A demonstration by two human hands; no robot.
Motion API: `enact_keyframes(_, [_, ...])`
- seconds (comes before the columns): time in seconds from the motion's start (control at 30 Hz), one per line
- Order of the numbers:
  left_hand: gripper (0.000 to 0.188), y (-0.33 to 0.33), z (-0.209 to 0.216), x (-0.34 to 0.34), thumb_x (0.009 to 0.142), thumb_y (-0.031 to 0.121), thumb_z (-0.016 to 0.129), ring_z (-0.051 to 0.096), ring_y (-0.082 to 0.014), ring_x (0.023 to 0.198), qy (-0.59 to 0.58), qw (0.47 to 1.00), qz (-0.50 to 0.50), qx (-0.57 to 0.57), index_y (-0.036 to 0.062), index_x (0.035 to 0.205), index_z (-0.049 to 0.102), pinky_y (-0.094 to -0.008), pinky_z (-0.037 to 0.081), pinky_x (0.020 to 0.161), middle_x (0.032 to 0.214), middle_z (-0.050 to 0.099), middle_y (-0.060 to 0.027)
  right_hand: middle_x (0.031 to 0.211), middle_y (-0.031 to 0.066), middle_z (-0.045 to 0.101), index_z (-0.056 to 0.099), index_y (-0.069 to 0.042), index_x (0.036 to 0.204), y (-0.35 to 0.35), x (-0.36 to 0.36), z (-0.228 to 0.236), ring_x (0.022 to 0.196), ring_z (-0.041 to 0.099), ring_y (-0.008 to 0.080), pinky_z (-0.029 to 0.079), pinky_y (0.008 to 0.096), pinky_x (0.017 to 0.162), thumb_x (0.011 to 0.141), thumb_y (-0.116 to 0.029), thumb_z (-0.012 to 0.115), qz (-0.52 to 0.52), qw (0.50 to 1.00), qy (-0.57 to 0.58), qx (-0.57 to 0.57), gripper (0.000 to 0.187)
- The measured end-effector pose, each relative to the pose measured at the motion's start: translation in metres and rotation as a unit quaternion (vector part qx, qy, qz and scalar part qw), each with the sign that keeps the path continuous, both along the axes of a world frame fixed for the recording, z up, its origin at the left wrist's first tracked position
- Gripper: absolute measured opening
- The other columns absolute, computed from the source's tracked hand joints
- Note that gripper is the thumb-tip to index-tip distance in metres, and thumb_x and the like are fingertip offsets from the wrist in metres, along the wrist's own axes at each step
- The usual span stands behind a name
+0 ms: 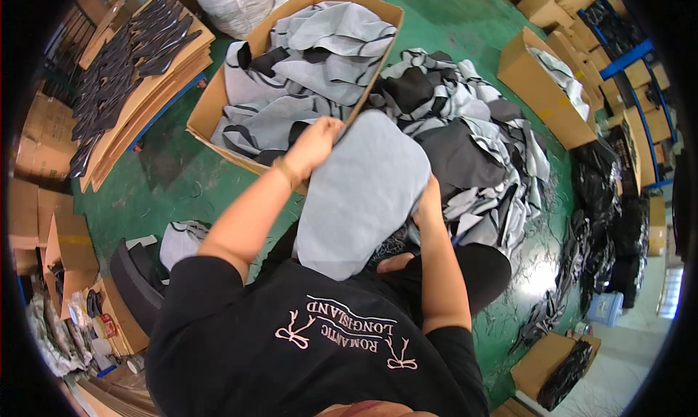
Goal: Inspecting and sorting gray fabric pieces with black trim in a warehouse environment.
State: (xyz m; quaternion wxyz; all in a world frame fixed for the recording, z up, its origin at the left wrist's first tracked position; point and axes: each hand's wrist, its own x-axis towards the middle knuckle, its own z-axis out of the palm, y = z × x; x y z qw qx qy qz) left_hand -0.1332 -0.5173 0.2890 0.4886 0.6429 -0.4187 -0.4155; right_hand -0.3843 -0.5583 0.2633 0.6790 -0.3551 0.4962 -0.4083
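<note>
A pale grey fabric piece (pixel 363 191) with rounded corners spans the space before my chest, over my lap. My left hand (pixel 314 146) is closed at its upper left edge, thumb and fingers pinched together. At its right edge, my right hand (pixel 429 200) grips the fabric, with part of the fingers hidden behind it. Just beyond my left hand stands a large open cardboard box (pixel 200 119) filled with similar grey and black pieces (pixel 331 42). A loose heap of grey and black fabric pieces (pixel 465 151) lies on the floor beyond my right hand.
Flat cardboard sheets bearing black cut parts (pixel 138 61) stand at left. Another open box (pixel 542 82) with grey fabric is at far right, near shelving (pixel 632 61). Black plastic bags (pixel 607 221) line the right side. Thin black scraps litter the green floor (pixel 174 173).
</note>
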Motion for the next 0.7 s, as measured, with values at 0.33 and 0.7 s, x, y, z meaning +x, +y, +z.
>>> enact_keyframes(0.33, [0.02,0.031,0.013,-0.002,0.09,0.018,0.052,0.062,-0.0295,0.081,-0.152,0.981,-0.103,0.069,0.0064,0.105,0.057,-0.0362,0.048,0.07,0.094,0.064,-0.0144,0.116,0.0115,0.057,0.057,-0.006,0.117,0.015,0.003,0.086,0.11,0.054,0.029,0.039,0.0423,0.097,0.082,-0.01,0.062,0.026,0.757,0.4,-0.515,0.035])
enact_keyframes(0.7, [0.09,-0.084,-0.145,0.072,0.082,0.07,0.04,0.049,-0.0381,0.12,-0.171,0.9,-0.052,0.398,-0.0082,0.126,0.049,-0.041,0.036,0.102,0.126,0.052,-0.0264,0.134,0.0099,0.05,0.064,-0.018,0.115,0.051,0.048,0.085,0.128,0.042,0.0279,0.019,0.0517,0.108,0.078,-0.034,0.061,0.207,0.637,0.445,-0.594,0.041])
